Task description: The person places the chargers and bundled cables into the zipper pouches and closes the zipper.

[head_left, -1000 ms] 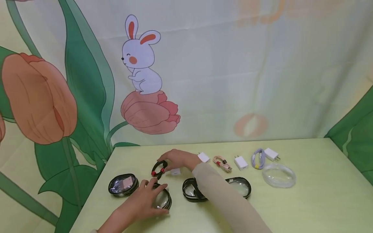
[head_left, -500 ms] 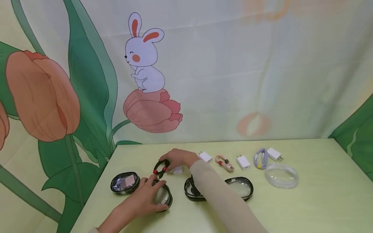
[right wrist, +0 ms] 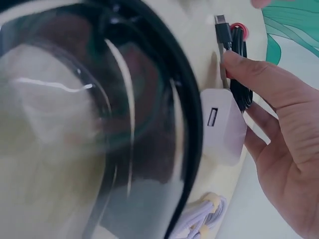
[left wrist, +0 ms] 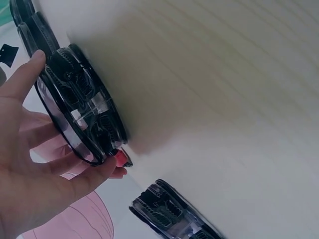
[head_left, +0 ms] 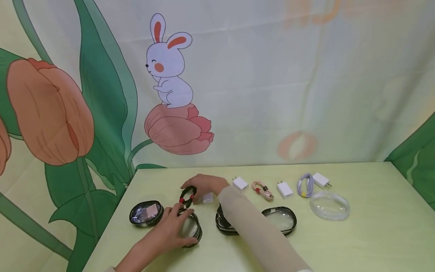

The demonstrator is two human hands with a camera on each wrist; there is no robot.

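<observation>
My left hand [head_left: 171,231] grips a clear oval zip case with black trim [head_left: 192,228] that stands on the table, thumb and fingers spread round its rim in the left wrist view. Beyond it, my right hand [head_left: 205,184] pinches a small coiled black cable with red ties [right wrist: 241,95] between thumb and fingers. The cable's plug end [right wrist: 223,31] points away from the palm in the right wrist view. Close by the right hand lies a white USB charger [right wrist: 223,127], partly hidden in the head view.
A filled black-trimmed case [head_left: 146,214] lies at left. My right forearm passes over more clear cases [head_left: 281,220]. Along the back are white chargers [head_left: 284,189], a pink cable [head_left: 262,190] and a purple cable [head_left: 305,185]. A clear round case [head_left: 329,206] lies at right.
My right hand has tilted the black cable coil more upright and shifted slightly. The left hand stays on its case. The head view has moved a little.
</observation>
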